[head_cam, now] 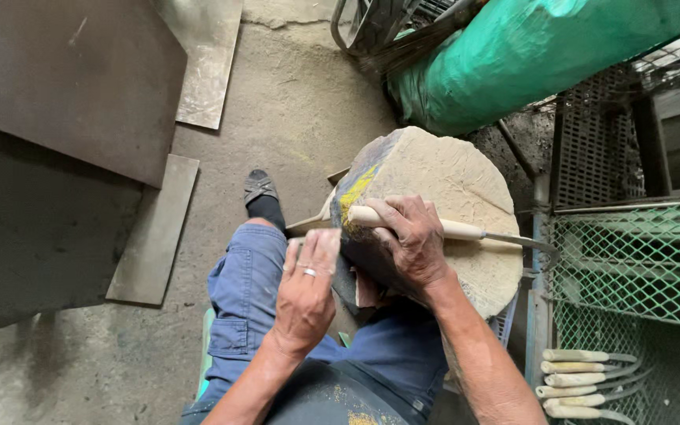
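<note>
Nearest the camera, two bare forearms are seen reaching forward over blue-trousered knees. From the head view, the right hand (411, 240) is clamped around the pale wooden handle of a sickle-like tool (450, 229), whose thin curved metal blade is carried out to the right of that hand. The handle is laid across the flat, pale top of a wooden block (454, 177), which is marked with yellow paint on its dark side just beyond the knuckles.

The left hand (308, 287), a ring worn on one finger, is held with its fingers together and flat, pressed on something against the block's near side; what lies under it cannot be told. The two hands are close together but apart.

Beyond the left hand, a sandalled foot (260, 189) is set on the concrete floor. Further left, metal sheets (80, 86) are laid. To the right of the right forearm, more wooden-handled tools (584, 386) are stacked beside green mesh (639, 260).
</note>
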